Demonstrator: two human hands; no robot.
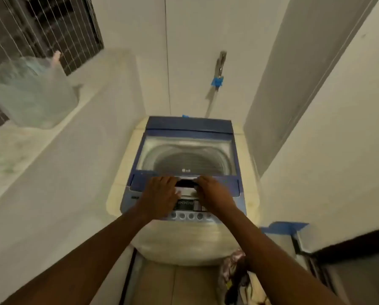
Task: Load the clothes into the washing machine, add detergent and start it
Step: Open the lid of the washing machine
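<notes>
A white top-load washing machine [184, 238] stands against the far wall. Its blue-framed glass lid [187, 150] is down, and the drum shows through the glass. My left hand [160, 194] and my right hand [215, 193] rest side by side on the lid's front edge, fingers curled at the dark handle recess [185, 183]. Below my hands is the control panel [187, 214] with a row of round buttons. A pile of clothes [234, 271] lies on the floor at the machine's right front, partly hidden by my right forearm. No detergent is visible.
A translucent plastic bag [30, 93] sits on the white ledge [19, 155] at the left, under a barred window [52, 29]. A tap [220, 64] with blue tape is on the wall behind the machine. Walls close in on both sides.
</notes>
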